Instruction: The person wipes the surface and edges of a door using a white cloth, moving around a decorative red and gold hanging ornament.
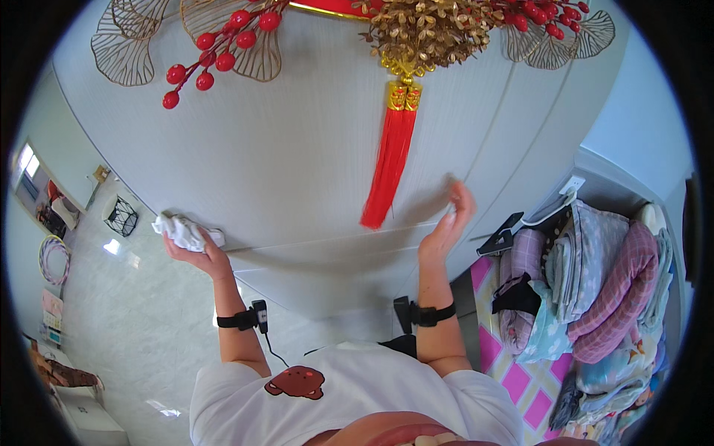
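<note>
A crumpled white cloth (184, 231) is gripped in my left hand (201, 255), pressed to the left edge of a pale grey cabinet door (312, 149). My right hand (451, 215) is raised before the right part of the cabinet, its fingers extended and slightly blurred, with nothing in it. Whether its fingertips touch the surface I cannot tell. Between my hands, a red tassel (390, 160) hangs down the door from a gold flower cluster (431, 33). Red berry sprigs (216, 59) and gold wire leaves spread along the top.
To the right, folded bedding and clothes (595, 267) are piled on a pink-and-white patterned cover (513, 357). A black wire basket (121, 216) stands on the glossy tiled floor (149, 320) at left. Coiled hoops (54, 259) lean at the far-left wall. Black straps circle both my forearms.
</note>
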A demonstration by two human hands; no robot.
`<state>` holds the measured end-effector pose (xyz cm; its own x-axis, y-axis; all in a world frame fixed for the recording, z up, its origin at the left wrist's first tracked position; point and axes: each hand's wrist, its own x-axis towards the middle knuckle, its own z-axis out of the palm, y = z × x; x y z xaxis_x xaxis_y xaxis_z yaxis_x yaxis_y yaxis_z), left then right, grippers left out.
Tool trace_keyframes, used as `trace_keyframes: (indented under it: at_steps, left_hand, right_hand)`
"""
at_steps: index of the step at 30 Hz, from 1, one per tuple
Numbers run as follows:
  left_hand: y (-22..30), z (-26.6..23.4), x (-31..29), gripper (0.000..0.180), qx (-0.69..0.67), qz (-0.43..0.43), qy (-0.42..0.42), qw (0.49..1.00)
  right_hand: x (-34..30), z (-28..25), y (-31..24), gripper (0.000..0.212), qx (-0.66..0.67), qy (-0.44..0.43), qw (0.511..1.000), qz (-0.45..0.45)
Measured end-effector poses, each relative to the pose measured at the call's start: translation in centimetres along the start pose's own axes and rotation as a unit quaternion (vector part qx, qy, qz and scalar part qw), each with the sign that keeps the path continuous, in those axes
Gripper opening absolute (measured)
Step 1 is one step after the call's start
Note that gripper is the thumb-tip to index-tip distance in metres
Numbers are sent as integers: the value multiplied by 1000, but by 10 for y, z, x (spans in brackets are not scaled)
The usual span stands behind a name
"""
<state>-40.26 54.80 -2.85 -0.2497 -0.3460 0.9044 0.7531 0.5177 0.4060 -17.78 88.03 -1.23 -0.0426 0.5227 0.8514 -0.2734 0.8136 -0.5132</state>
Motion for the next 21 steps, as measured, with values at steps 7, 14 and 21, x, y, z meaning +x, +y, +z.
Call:
trace_keyframes:
  at_steps: [7, 14, 21]
  left_hand:
    - [15, 7, -20, 58, 12, -78, 13, 997]
    - [61, 23, -46, 62, 50, 143, -91, 984]
    - [68, 32, 37, 61, 51, 170, -64, 982]
  right_hand:
    - [43, -5, 18, 54, -170, -7, 985, -26]
    - [40, 9, 36, 61, -206, -1, 977, -48]
    - [37, 7, 37, 60, -206, -7, 977, -55]
